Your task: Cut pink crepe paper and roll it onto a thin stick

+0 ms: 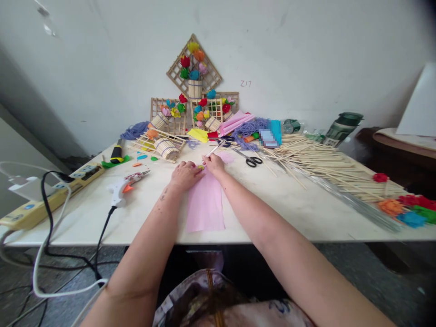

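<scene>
A strip of pink crepe paper (206, 204) lies lengthwise on the table in front of me. My left hand (185, 175) rests on its upper left part, palm down, fingers laid on the paper. Against those fingertips is a small yellow piece (200, 167), partly covered. My right hand (214, 165) is closed around a slim pale pen (215, 148), whose upper end points away from me; its tip is hidden by the fingers. Just beyond my right hand lies another bit of pink paper (225, 157).
Black-handled scissors (254, 161) lie right of my hands, before many thin wooden sticks (306, 154). On the left are a glue gun (119, 190), a utility knife (116, 153) and a power strip (51, 200). Lattice panels with paper flowers (194, 68) lean at the wall.
</scene>
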`<control>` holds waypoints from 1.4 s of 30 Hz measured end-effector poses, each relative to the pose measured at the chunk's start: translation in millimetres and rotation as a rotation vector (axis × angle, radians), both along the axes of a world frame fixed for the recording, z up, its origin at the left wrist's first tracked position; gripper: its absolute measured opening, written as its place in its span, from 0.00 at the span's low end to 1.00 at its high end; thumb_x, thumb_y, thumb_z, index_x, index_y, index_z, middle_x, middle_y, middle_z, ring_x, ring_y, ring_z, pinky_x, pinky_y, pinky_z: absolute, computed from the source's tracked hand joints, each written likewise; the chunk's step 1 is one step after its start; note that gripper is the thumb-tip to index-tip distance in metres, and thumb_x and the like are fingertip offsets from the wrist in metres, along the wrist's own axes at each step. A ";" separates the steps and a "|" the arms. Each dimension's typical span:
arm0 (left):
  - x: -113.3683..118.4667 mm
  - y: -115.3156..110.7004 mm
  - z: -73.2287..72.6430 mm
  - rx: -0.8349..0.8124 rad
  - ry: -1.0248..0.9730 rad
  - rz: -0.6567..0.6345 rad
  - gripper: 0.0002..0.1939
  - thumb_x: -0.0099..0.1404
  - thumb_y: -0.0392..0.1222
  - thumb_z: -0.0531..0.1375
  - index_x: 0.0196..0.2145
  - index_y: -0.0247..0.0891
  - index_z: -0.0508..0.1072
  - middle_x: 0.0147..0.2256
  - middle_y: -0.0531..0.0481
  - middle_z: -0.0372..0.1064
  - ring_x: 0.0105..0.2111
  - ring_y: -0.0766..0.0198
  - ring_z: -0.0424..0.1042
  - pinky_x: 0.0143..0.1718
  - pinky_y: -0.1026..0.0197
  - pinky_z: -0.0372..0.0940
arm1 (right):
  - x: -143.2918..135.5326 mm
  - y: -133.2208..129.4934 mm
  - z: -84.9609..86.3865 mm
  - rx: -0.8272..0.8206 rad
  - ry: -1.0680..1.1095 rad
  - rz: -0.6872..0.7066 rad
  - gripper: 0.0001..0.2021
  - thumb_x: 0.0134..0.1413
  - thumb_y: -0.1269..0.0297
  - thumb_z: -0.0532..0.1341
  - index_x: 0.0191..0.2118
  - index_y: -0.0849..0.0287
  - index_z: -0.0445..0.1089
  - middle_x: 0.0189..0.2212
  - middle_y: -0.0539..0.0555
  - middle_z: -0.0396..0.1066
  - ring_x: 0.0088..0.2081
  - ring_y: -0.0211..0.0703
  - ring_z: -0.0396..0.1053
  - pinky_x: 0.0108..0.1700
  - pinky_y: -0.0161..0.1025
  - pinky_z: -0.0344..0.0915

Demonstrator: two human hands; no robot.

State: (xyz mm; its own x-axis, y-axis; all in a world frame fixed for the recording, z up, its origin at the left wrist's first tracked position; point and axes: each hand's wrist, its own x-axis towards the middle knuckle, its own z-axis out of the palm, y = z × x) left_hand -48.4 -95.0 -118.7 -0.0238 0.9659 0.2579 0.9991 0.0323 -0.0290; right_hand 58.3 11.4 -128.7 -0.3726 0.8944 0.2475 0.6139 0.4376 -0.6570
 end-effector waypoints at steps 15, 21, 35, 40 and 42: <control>-9.9 6.7 -5.8 -0.031 0.042 -0.079 0.24 0.63 0.58 0.43 0.50 0.53 0.68 0.48 0.48 0.64 0.48 0.57 0.60 0.50 0.56 0.53 | 4.9 1.0 3.6 0.060 -0.149 0.065 0.17 0.55 0.53 0.51 0.42 0.56 0.70 0.39 0.54 0.73 0.42 0.43 0.69 0.43 0.36 0.60; -13.2 8.5 -5.1 -0.053 0.060 -0.130 0.24 0.64 0.57 0.43 0.51 0.50 0.66 0.47 0.47 0.65 0.50 0.59 0.59 0.52 0.56 0.50 | 4.5 -0.9 4.8 0.105 -0.193 0.079 0.17 0.56 0.52 0.50 0.40 0.57 0.70 0.37 0.55 0.74 0.40 0.44 0.69 0.43 0.37 0.59; -15.9 11.1 -4.9 -0.055 0.049 -0.146 0.23 0.63 0.58 0.45 0.50 0.51 0.67 0.50 0.50 0.64 0.49 0.59 0.60 0.50 0.56 0.53 | 6.0 -3.1 7.8 0.102 -0.193 0.083 0.17 0.57 0.54 0.50 0.43 0.58 0.68 0.39 0.56 0.73 0.42 0.44 0.69 0.44 0.37 0.59; -12.7 7.7 -2.8 -0.042 0.047 -0.139 0.23 0.63 0.58 0.45 0.50 0.51 0.67 0.51 0.53 0.64 0.49 0.56 0.60 0.48 0.54 0.54 | 5.7 -4.3 8.3 0.109 -0.207 0.082 0.17 0.57 0.54 0.50 0.42 0.58 0.68 0.38 0.56 0.73 0.41 0.44 0.69 0.43 0.37 0.59; -11.0 6.1 -1.3 -0.036 0.061 -0.122 0.23 0.63 0.58 0.45 0.50 0.51 0.67 0.51 0.53 0.64 0.49 0.54 0.59 0.47 0.53 0.54 | 5.3 -4.4 8.1 0.120 -0.211 0.082 0.16 0.57 0.55 0.50 0.42 0.58 0.68 0.38 0.56 0.73 0.41 0.43 0.69 0.43 0.37 0.59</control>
State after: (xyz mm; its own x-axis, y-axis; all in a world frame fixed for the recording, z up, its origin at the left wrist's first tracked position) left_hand -59.3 -88.9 -120.0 0.1092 0.9692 0.2207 0.9919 -0.0916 -0.0885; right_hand 63.6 7.0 -120.6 -0.4974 0.8280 0.2590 0.6914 0.5587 -0.4581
